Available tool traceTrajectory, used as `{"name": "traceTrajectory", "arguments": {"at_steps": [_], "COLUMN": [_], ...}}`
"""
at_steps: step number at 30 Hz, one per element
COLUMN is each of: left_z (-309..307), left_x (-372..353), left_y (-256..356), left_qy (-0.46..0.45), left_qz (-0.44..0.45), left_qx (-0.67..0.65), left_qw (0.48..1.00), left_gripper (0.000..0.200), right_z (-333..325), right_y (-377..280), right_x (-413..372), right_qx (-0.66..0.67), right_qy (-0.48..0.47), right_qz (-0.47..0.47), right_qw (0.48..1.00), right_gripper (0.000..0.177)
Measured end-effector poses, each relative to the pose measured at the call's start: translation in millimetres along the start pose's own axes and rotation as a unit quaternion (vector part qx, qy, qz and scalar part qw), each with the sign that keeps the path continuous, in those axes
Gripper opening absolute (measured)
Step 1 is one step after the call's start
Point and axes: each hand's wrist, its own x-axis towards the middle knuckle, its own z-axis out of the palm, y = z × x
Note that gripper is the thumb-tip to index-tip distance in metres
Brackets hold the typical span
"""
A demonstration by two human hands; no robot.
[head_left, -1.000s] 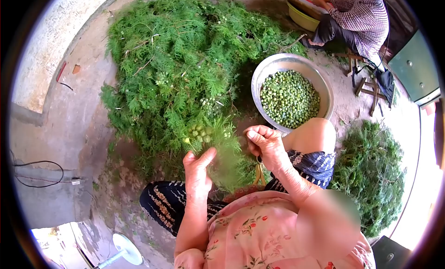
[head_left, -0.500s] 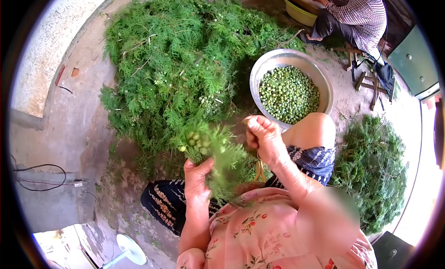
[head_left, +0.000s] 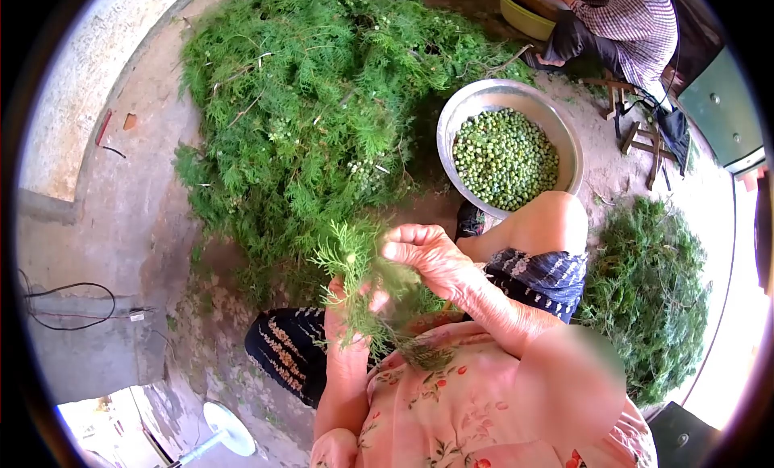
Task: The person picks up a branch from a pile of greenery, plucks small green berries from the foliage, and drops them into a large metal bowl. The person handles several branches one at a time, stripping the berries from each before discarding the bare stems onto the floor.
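My left hand (head_left: pixel 337 307) is closed round the stem of a feathery green conifer sprig (head_left: pixel 345 254), partly hidden behind its leaves. The sprig stands upright over my lap, its right side smeared by motion. Against that right side, my right hand (head_left: pixel 435 258) has its thumb and fingers pinched together; whatever lies between the fingertips is hidden. Beyond my right knee stands a wide metal basin (head_left: pixel 567 137) holding many small round green cones (head_left: pixel 506 158).
A large heap of green branches (head_left: pixel 298 105) covers the floor ahead, and a smaller pile (head_left: pixel 649 291) lies at the right. Another person (head_left: pixel 629 24) sits at the upper right by a yellow basin (head_left: pixel 524 16) and a wooden stool (head_left: pixel 645 141). A pale round-based stand (head_left: pixel 230 430) is at lower left.
My right hand has moved left and down from near the basin to the sprig. The sprig has turned in my left hand, and the cluster of green cones on it no longer shows.
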Motion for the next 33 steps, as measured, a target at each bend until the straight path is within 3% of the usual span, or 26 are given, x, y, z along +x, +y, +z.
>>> {"name": "traceTrajectory", "arguments": {"at_steps": [1, 2, 5, 6, 10, 13, 14, 15, 17, 19, 20, 24, 28, 31, 32, 33], "left_z": [1.7, -2.8, 3.9, 11.9, 26.3, 16.9, 4.2, 1.9, 2.6, 9.5, 12.7, 16.1, 4.7, 30.4, 27.9, 22.4], "left_x": [-2.1, 2.2, 1.4, 0.6, -0.9, -6.1, -6.9, -4.9, -6.2, -5.3, -5.1, -7.9, -4.5, -11.0, -8.4, -6.0], "left_y": [-1.0, -0.7, 2.8, 1.4, -9.9, -4.8, -0.9, 3.5, 7.9, 5.1, 3.1, -1.2, -4.8, -7.4, -7.2, -7.1], "left_qy": [0.031, -0.083, -0.045, -0.105, -0.079, 0.069, 0.019, 0.050, -0.016, -0.040, -0.052, 0.001, 0.077, 0.070, 0.061, 0.038], "left_qz": [0.009, -0.023, -0.016, -0.062, 0.019, 0.049, 0.036, 0.035, 0.021, -0.022, -0.045, -0.040, 0.010, 0.018, 0.018, 0.007], "left_qx": [0.005, -0.041, 0.032, -0.026, 0.052, 0.088, 0.087, 0.107, 0.157, 0.067, 0.022, 0.072, 0.087, 0.132, 0.097, 0.092], "left_qw": [0.999, 0.995, 0.998, 0.992, 0.995, 0.993, 0.995, 0.992, 0.987, 0.997, 0.997, 0.997, 0.993, 0.989, 0.993, 0.995], "left_gripper": [0.032, 0.034, 0.034, 0.030, 0.023, 0.027, 0.026, 0.024, 0.021, 0.018, 0.017, 0.014, 0.018, 0.018, 0.017, 0.017], "right_z": [-0.5, -0.7, -1.2, -0.4, -4.0, -15.2, -28.1, -34.5, -38.6, -31.1, -29.3, -9.1, -1.7, 5.6, -4.4, -3.4], "right_y": [2.1, 3.0, 1.3, 3.7, 11.3, -6.0, -8.1, -10.7, -11.7, -6.3, -0.4, 14.1, 12.1, 11.6, 17.9, 18.4], "right_x": [0.4, 0.6, -0.1, 0.1, 5.1, 7.2, 9.6, 10.0, 5.0, 1.2, 1.0, -3.0, -7.1, -12.0, -5.1, -5.9], "right_qx": [-0.008, -0.016, -0.028, -0.032, -0.114, -0.090, -0.021, 0.049, 0.125, 0.152, 0.137, 0.036, 0.018, -0.131, -0.421, -0.452], "right_qy": [0.004, 0.008, 0.047, 0.066, 0.146, 0.209, 0.149, 0.089, 0.014, -0.053, -0.061, -0.028, -0.081, 0.009, 0.034, 0.050], "right_qz": [-0.005, -0.010, -0.078, -0.084, -0.128, -0.130, -0.107, -0.083, -0.033, -0.010, 0.005, 0.051, 0.003, -0.040, -0.280, -0.300], "right_qw": [1.000, 1.000, 0.995, 0.994, 0.974, 0.965, 0.983, 0.991, 0.992, 0.987, 0.989, 0.998, 0.997, 0.991, 0.862, 0.838], "right_gripper": [0.017, 0.015, 0.011, 0.010, 0.006, 0.005, 0.006, 0.007, 0.009, 0.013, 0.012, 0.018, 0.011, 0.017, 0.020, 0.024]}}
